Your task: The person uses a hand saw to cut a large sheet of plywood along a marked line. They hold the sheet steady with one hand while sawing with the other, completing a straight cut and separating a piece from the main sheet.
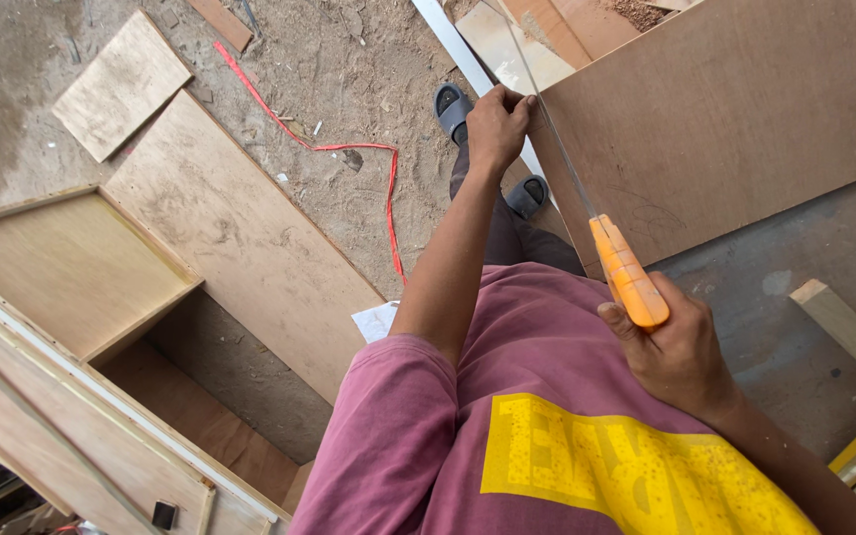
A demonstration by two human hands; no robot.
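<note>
Orange-handled saw (614, 256), gripped in closed right hand (681, 352), blade lying along edge of plywood board (735, 119); left hand (495, 124) curled, pressing board's corner. Cabinet (71, 267) stood nearby.

A matt brown plywood sheet (735, 109) is cut by a thin, shiny metal blade (557, 139), apparently steel, fitted with a glossy orange plastic handle (628, 272). Rough, dusty concrete floor (349, 69) is seen; unfinished wood forms the cabinet (71, 267).
</note>
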